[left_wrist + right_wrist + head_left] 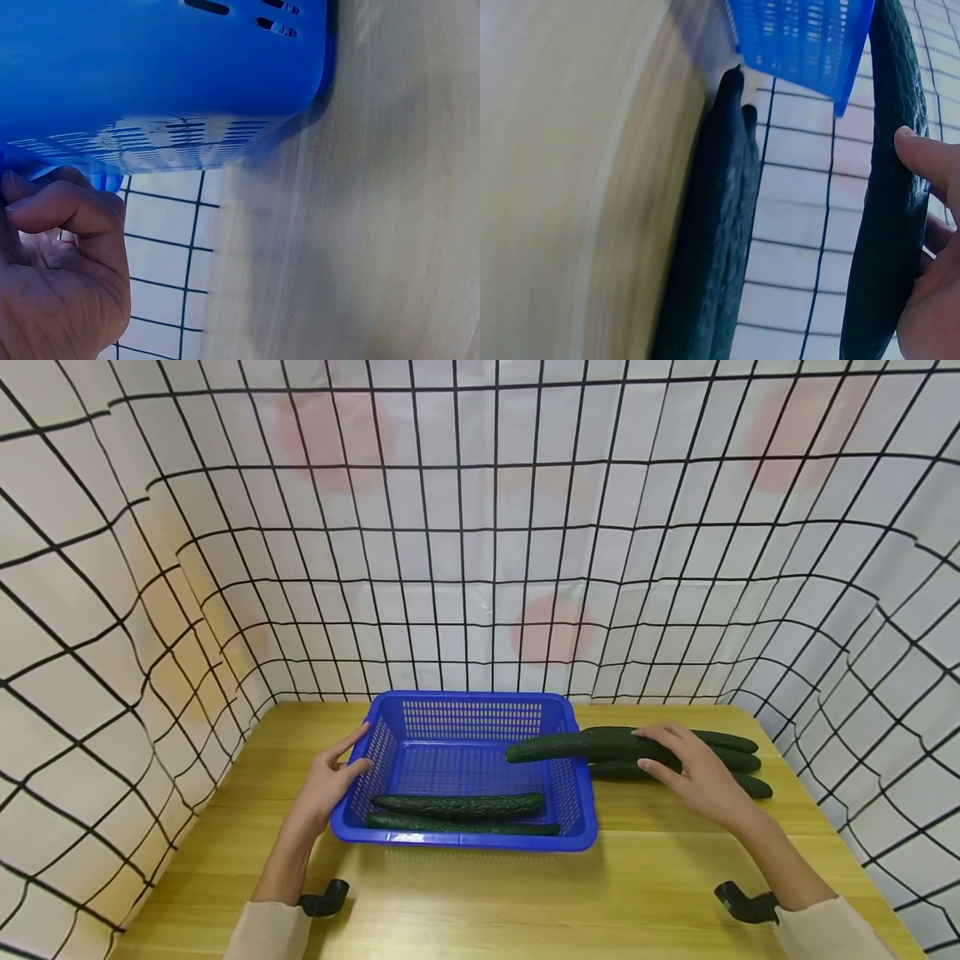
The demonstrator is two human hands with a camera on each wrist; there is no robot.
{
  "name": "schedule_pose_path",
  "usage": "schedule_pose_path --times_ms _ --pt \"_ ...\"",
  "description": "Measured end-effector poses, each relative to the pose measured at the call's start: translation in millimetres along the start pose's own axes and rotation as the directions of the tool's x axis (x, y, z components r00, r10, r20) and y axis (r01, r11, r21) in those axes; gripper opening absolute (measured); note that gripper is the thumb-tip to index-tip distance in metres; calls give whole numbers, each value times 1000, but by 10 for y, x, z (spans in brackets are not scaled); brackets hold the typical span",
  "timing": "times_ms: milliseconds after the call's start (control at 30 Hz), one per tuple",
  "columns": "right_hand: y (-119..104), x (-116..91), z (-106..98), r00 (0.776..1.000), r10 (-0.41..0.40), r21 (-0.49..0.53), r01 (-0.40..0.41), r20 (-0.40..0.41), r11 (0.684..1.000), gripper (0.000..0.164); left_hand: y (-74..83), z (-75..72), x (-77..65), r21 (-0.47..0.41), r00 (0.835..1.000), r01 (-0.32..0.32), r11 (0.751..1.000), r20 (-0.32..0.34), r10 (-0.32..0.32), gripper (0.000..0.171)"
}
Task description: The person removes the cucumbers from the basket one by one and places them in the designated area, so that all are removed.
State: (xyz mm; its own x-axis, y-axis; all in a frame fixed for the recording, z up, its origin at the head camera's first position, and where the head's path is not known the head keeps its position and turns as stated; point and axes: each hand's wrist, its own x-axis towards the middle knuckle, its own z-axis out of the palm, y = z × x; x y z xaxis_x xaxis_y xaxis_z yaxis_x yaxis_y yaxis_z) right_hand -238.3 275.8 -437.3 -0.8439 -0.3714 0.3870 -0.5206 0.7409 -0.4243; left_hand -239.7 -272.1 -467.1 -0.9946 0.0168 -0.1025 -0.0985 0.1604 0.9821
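A blue plastic basket [465, 838] stands on the table with two dark green cucumbers [461, 806] lying along its near side. My left hand [330, 781] grips the basket's left rim, thumb and fingers bent about it in the left wrist view [64, 255]. In my right hand [697, 772] is a long cucumber [555, 747], held between thumb and fingers. Its tip reaches over the basket's right rim; in the right wrist view this cucumber [889, 202] is raised off the table. Other cucumbers [738, 743] lie beneath and beside that hand, partly hidden by it.
The wooden table [480, 902] runs up to white walls covered by a black wire grid [465, 552] at the back and both sides. Black wrist mounts [326, 900] stick out at both cuffs.
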Motion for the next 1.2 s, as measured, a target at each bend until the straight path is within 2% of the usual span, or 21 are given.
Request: schedule_pose_path --times_ms 500,733,900,1200 --pt "411 -406 -234 994 104 57 -102 -22 993 45 -3 4 2 -2 1000 2 1000 4 -2 65" --pt "655 -574 -296 985 170 64 -170 14 983 49 -19 -8 14 14 1000 12 1000 -10 -12 64" --pt "793 -686 -289 982 188 65 -189 24 980 48 -37 -15 39 16 1000 18 1000 -16 -18 65" --pt "970 -802 -164 982 175 26 -177 65 984 46 -35 -15 41 17 1000 20 1000 -19 -19 65"
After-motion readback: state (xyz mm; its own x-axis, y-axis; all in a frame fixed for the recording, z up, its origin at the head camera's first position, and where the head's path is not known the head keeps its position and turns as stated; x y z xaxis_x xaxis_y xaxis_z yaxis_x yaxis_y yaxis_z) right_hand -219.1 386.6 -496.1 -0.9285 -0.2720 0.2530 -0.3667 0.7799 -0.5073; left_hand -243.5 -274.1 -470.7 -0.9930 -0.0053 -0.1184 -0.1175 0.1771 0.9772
